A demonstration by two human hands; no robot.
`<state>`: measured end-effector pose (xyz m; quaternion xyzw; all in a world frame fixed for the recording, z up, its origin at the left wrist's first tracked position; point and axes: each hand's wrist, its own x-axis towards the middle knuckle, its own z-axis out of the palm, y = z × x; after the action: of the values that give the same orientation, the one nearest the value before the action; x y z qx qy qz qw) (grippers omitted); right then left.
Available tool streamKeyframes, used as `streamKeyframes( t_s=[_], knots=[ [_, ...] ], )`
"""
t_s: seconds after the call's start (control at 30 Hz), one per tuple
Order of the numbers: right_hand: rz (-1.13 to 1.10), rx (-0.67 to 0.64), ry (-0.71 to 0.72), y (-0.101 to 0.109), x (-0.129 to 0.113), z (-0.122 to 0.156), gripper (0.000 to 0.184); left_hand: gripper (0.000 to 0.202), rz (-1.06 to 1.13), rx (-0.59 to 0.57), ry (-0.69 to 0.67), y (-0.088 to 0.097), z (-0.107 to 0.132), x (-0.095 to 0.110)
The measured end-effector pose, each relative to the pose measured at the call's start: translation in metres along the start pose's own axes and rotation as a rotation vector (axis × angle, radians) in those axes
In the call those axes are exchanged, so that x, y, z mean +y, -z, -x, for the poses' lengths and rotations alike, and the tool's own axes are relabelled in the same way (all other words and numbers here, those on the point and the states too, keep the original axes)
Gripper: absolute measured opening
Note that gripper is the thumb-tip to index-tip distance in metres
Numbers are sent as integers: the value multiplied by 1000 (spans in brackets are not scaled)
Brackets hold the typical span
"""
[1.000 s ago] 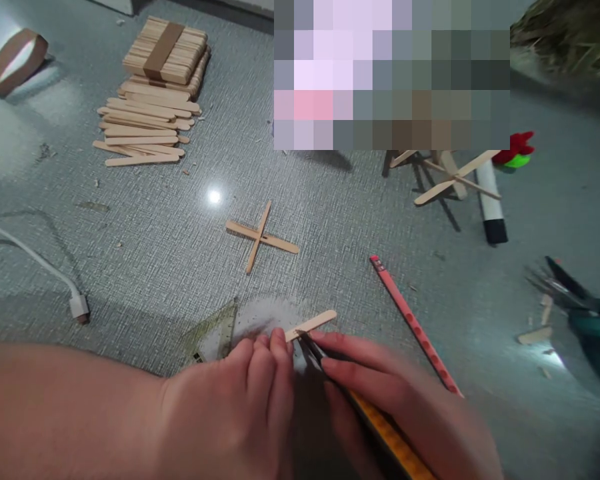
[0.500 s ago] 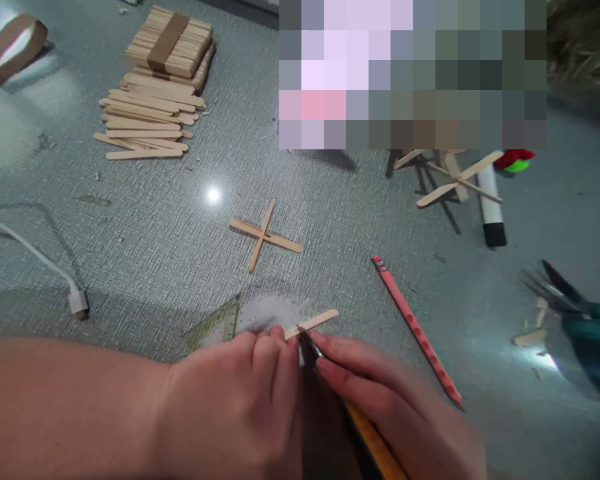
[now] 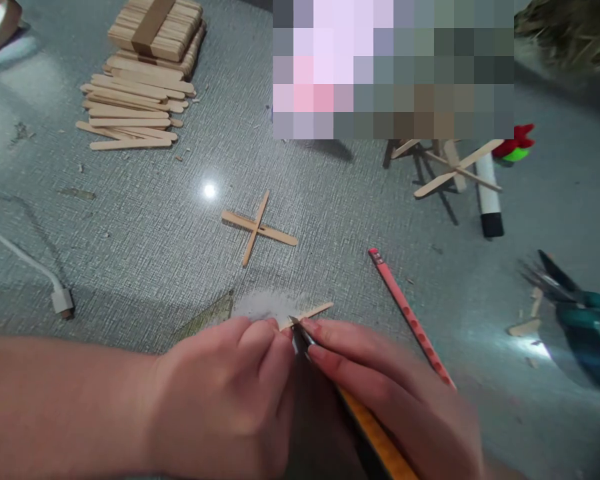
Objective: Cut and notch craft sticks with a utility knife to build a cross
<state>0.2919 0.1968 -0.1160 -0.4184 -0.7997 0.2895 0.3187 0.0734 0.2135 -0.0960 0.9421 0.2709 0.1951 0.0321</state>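
Note:
My left hand [image 3: 225, 387] is closed around one end of a wooden craft stick [image 3: 320, 310], whose free end sticks out to the right. In my right hand [image 3: 380, 380] is a craft knife [image 3: 375, 427] with an orange and black handle. Its blade tip meets the stick close to my left fingers. Behind my hands lies a cross of craft sticks [image 3: 279, 235]. A clear ruler or set square [image 3: 205, 317] is partly covered by my left hand, with pale dust [image 3: 260, 303] beside it.
Stacked and loose craft sticks [image 3: 130, 123] lie at the back left, with a white cable [image 3: 63, 300] in front. To the right are a red pencil [image 3: 410, 317], green-handled pliers or cutters [image 3: 580, 307], a white marker [image 3: 489, 193] and a stick structure [image 3: 455, 170]. A pixelated patch hides the back.
The craft stick has turned in my left hand and now shows a narrower side. The knife blade remains at the stick. The whole view has shifted slightly.

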Motion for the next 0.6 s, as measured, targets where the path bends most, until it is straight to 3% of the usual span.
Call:
streamKeyframes(
  t_s=[0.17, 0.5, 0.6],
  knots=[
    [149, 30, 122, 3, -1, -12, 31, 35, 5, -52, -21, 0, 4, -7],
    [76, 29, -14, 2, -11, -17, 35, 30, 43, -71, -55, 1, 2, -18],
    [74, -3, 36, 3, -10, -16, 42, 32, 61, -67, -53, 2, -1, -20]
  ],
)
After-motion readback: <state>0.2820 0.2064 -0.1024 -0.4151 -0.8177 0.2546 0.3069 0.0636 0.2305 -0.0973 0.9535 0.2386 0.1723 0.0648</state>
